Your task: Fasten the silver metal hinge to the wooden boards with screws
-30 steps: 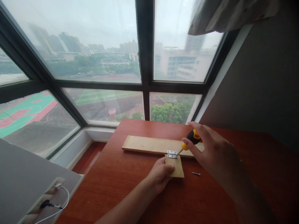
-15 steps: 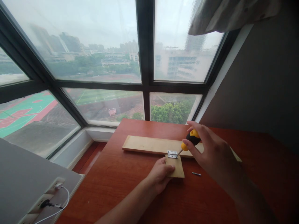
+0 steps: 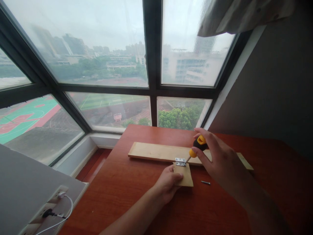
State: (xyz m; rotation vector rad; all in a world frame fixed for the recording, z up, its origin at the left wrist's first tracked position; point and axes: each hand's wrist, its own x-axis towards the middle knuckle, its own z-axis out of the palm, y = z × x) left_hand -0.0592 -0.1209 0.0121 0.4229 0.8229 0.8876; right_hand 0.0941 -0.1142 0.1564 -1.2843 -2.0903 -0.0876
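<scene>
My left hand (image 3: 168,183) grips a small wooden board (image 3: 184,178) by its left side, thumb on top. A silver metal hinge (image 3: 180,162) lies along the far edge of that board. In my right hand (image 3: 220,155) is a short yellow and black screwdriver (image 3: 200,143), held by the handle between thumb and fingers. Its shaft slants down to the left, and the tip meets the right end of the hinge. Whether a screw sits under the tip is too small to tell. A long wooden plank (image 3: 156,152) lies just behind the hinge, partly hidden by my right hand.
A small metal screw (image 3: 205,182) lies on the reddish-brown table (image 3: 117,195), right of the small board. Windows (image 3: 105,42) rise behind the table. At lower left, a wall socket (image 3: 46,209) has a plug and a white cable (image 3: 69,210).
The screwdriver handle has turned a little and shifted slightly left as my right fingers moved. My left hand, the small board and the hinge stay put.
</scene>
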